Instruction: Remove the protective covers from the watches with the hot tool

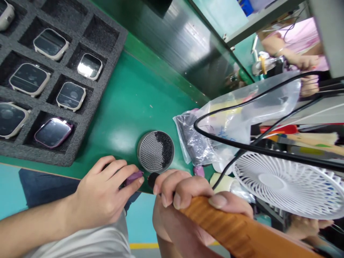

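My left hand (107, 190) is closed around a small purple watch case (133, 176) at the edge of the green bench, and most of the case is hidden under the fingers. My right hand (185, 193) grips an orange electric screwdriver (228, 222), its black nose (152, 180) pointing left toward the purple case. Whether its tip touches the case, I cannot tell. Just beyond both hands sits a round dish (152, 152) with a dimpled plate, the right part covered with tiny black screws (168, 148).
A dark foam tray (60, 159) at left holds several watch bodies in its pockets. Clear plastic bags (200, 143), black cables (242, 145) and a white fan (290, 184) crowd the right. A metal panel (172, 39) runs along the back. Other people's hands (306, 61) show beyond.
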Motion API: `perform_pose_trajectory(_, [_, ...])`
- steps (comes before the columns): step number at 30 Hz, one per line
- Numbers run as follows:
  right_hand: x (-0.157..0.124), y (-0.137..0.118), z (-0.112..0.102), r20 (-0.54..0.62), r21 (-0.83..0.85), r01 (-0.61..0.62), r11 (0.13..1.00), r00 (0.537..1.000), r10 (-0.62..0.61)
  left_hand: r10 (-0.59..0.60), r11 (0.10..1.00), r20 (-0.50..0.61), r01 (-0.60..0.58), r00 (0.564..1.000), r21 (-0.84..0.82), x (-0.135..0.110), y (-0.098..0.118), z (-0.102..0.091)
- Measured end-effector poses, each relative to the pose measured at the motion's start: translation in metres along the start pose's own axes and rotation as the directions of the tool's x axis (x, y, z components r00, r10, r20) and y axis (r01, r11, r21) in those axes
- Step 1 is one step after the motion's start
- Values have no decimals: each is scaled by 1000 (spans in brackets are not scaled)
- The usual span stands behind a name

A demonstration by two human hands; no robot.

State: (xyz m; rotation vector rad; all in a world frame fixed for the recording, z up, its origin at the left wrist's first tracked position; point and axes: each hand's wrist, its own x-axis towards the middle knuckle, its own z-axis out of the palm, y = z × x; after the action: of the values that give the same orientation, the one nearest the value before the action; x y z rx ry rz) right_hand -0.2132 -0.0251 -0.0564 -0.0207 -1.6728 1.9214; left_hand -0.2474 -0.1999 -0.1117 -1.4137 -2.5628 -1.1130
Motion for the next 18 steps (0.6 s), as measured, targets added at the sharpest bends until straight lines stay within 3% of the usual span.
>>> perform_pose_trajectory(9, [-6, 1, 6, -60, -19, -35, 999, 998, 34, -28, 1000, 18, 28, 999, 1, 2, 0, 1])
perform_pose_trajectory(18, [-8, -2, 14, -47, -76, -75, 994, 996, 72, -24, 1000, -6, 24, 1000, -7, 1, 0, 1])
